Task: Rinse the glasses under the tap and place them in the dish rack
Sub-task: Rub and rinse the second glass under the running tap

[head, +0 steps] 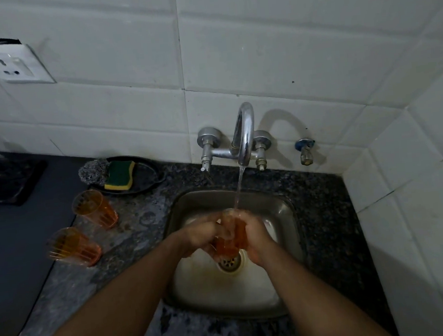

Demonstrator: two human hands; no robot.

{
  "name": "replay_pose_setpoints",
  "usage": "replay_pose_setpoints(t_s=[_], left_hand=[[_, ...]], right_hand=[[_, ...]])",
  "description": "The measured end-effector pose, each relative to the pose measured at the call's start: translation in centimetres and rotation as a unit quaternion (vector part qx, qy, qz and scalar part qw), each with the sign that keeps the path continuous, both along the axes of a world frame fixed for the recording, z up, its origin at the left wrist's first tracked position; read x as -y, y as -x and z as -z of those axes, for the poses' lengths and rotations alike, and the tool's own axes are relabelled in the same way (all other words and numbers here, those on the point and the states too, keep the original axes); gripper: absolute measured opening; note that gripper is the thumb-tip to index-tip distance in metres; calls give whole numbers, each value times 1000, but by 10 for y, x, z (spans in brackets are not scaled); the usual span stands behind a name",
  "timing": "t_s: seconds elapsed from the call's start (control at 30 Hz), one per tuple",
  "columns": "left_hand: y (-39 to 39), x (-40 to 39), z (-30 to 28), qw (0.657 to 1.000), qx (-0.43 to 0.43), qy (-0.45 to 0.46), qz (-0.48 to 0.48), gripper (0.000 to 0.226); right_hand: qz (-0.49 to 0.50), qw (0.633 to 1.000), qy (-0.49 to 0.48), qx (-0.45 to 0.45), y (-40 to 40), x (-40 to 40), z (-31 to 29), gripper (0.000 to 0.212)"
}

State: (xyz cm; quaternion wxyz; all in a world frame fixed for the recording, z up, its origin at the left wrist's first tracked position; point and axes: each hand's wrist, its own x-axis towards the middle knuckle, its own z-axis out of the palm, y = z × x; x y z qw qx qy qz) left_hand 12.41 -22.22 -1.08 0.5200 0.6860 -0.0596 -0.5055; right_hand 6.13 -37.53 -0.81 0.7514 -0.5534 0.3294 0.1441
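Observation:
Both hands hold one orange glass (230, 244) over the steel sink (281, 213), above the drain. My left hand (200, 236) grips its left side and my right hand (257, 239) wraps its right side. Water runs from the chrome tap (244, 135) onto the glass's top. Two more orange glasses stand on the granite counter left of the sink: one nearer the wall (94, 208), one closer to me (72, 247). No dish rack is in view.
A black dish (148, 175) with a green-yellow sponge (119, 175) and a steel scrubber (93, 172) sits by the wall. A dark grey mat (13, 242) covers the counter at left. A small second tap (305, 151) juts out right of the main one.

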Motion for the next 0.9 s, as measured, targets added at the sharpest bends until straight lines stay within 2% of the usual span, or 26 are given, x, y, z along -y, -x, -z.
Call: replay_pose_setpoints(t_s=[0.1, 0.17, 0.23, 0.33, 0.4, 0.43, 0.47, 0.53, 0.63, 0.7, 0.73, 0.83, 0.87, 0.9], left_hand=[[0, -3, -1, 999, -23, -26, -35, 37], [-1, -3, -3, 996, -23, -57, -63, 31], [-3, -2, -5, 992, -20, -86, -87, 29], [-8, -1, 6, 981, -20, -107, -163, 29], [-10, 0, 8, 968, -34, -80, -234, 31], [-10, 1, 7, 963, -49, -55, -260, 29], [-11, 2, 6, 958, -65, -26, -277, 26], [-14, 3, 6, 951, -92, 24, -293, 25], [-15, 7, 3, 955, -98, 74, -269, 32], [-12, 14, 3, 952, -90, 117, -268, 40], [-11, 18, 5, 945, -83, 133, -287, 44], [-11, 26, 11, 920, -77, 172, -344, 47], [-13, 26, 14, 917, -76, 167, -355, 45], [-16, 24, 13, 921, -74, 141, -357, 45]], right_hand=[[28, 992, -96, -71, 3, -8, 10, 40], [49, 987, -118, -93, 3, -15, 15, 45], [48, 992, -86, -80, 1, -19, 14, 41], [49, 999, 4, -18, -1, -18, 11, 18], [-1, 990, 127, 66, 1, -15, 12, 6], [-39, 967, 221, 120, 3, -11, 12, 13], [-87, 929, 317, 168, 5, -8, 13, 21], [-165, 863, 412, 241, 7, 0, 10, 28], [-293, 817, 418, 270, 3, 11, -4, 23], [-353, 751, 483, 279, -9, 19, -12, 12], [-358, 739, 502, 272, -15, 21, -16, 9], [-350, 758, 472, 284, -30, 22, -26, 9], [-369, 740, 482, 289, -33, 21, -28, 11], [-403, 702, 506, 297, -33, 22, -28, 15]])
